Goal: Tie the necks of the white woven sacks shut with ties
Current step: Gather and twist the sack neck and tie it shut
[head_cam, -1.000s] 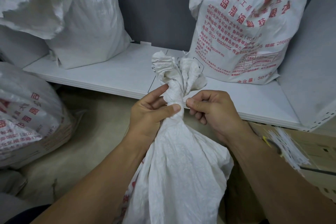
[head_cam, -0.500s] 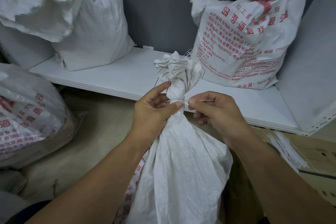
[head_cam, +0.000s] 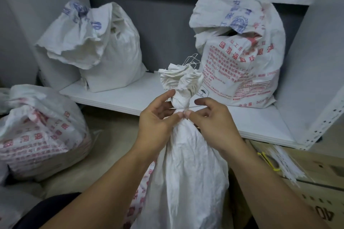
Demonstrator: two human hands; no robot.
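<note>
The front sack (head_cam: 186,173) stands upright on the floor (head_cam: 104,145), low in the middle of the view, plain white and creased; its neck (head_cam: 179,104) is gathered into a narrow waist, and above that the mouth flares out in a ruffle (head_cam: 179,78) with a few loose threads (head_cam: 191,60) sticking up. A thin white tie (head_cam: 194,107) runs round the neck and sticks out sideways to the sack's right.

The left hand (head_cam: 158,117) comes in from the sack's left and holds the neck between its thumb and loosely curled fingers, the forefinger tip resting just under the ruffle; the right hand (head_cam: 210,119) comes in from the sack's right and pinches the tie's end at the neck, its forefinger held straight above; the two thumbs touch at the front of the neck.

Behind the front sack runs a low white shelf (head_cam: 130,96); on it, behind and to the sack's left, sits an open sack (head_cam: 111,57) with a slumped mouth; behind and to its right stands a sack with red print (head_cam: 242,72), its top folded over. To the front sack's left, on the floor, lies another red-printed sack (head_cam: 41,132). To its right, a bundle of spare ties (head_cam: 284,161) lies on a cardboard box (head_cam: 316,182) beside something yellow (head_cam: 268,160) that is too small to make out.
</note>
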